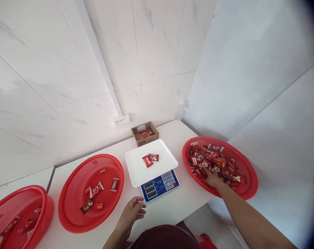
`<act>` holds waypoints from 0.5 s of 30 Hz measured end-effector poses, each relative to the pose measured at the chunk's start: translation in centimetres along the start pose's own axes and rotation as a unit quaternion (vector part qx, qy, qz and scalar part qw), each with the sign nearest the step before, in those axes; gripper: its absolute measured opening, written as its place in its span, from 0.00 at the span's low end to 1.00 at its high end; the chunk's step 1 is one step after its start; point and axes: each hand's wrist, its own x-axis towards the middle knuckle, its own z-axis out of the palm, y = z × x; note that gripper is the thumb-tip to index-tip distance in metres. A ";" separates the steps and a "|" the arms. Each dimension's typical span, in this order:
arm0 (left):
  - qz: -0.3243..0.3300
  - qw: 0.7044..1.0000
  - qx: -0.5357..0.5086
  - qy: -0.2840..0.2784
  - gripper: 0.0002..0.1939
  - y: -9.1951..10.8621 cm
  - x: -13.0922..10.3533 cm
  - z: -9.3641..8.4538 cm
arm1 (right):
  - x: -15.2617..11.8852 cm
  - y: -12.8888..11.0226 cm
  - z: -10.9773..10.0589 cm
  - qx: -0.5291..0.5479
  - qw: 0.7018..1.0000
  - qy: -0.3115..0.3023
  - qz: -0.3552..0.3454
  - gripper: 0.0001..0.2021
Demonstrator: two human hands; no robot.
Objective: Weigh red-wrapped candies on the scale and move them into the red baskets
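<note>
My right hand (212, 178) reaches into the red basket (252, 183) on the right, which is heaped with red-wrapped candies (208, 160). Its fingertips are sunk among the wrappers, so their grip is hidden. My left hand (132, 213) hovers by the near left corner of the digital scale (160, 186), fingers loosely curled and apart, with nothing visible in them. On the scale's white tray (136, 169) lie two packets side by side, a bright red one (147, 161) and a darker red one (154, 157).
Left of the scale stands a red basket (62, 204) with several scattered candies. Another red basket (46, 211) is farther left, cut by the frame. Behind the scale, a cardboard box (147, 139) holds red packets. A clear plastic bottle (179, 112) stands in the wall corner.
</note>
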 end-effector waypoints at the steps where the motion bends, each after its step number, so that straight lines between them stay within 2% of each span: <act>1: -0.005 1.000 0.002 0.004 0.18 -0.1 0.2 0.2 | 0.1 -0.2 0.3 -0.006 1.000 -0.010 0.013 0.38; 4: -0.015 1.000 0.013 0.005 0.18 -0.2 0.7 0.6 | 0.4 -0.2 0.9 -0.016 1.000 -0.011 0.010 0.36; 7: -0.015 1.000 0.022 -0.011 0.18 -0.2 1.1 0.8 | 0.5 0.5 1.1 0.014 1.000 0.019 -0.019 0.30; 11: -0.009 0.999 0.028 -0.024 0.17 0.2 1.2 1.1 | 0.8 1.2 0.6 0.083 0.994 0.040 -0.064 0.23; 15: -0.002 0.999 0.026 -0.031 0.16 0.1 1.1 1.1 | 1.3 1.3 -0.3 0.140 0.987 0.056 -0.059 0.13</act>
